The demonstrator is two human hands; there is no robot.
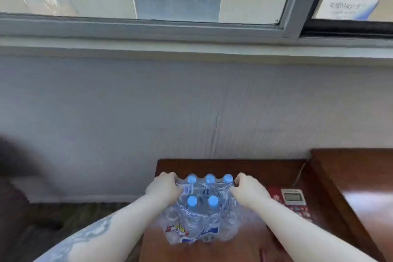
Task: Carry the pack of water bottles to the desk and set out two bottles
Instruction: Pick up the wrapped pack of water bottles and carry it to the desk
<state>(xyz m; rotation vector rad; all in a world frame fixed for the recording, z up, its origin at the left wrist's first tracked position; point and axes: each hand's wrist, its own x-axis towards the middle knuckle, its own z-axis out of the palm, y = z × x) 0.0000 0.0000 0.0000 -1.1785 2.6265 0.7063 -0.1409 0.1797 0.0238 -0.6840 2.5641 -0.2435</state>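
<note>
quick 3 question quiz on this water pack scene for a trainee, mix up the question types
1. True or false: both hands grip the plastic wrap of the pack of water bottles.
2. How many blue caps show in the pack?
A) three
B) five
C) eight
3. Fill in: the pack rests on a dark ____ table.

Key
1. True. The left hand and the right hand each clutch the wrap at a far corner.
2. B. Three in the far row, two nearer.
3. Wooden. A red phone lies on it to the right of the pack.
</note>
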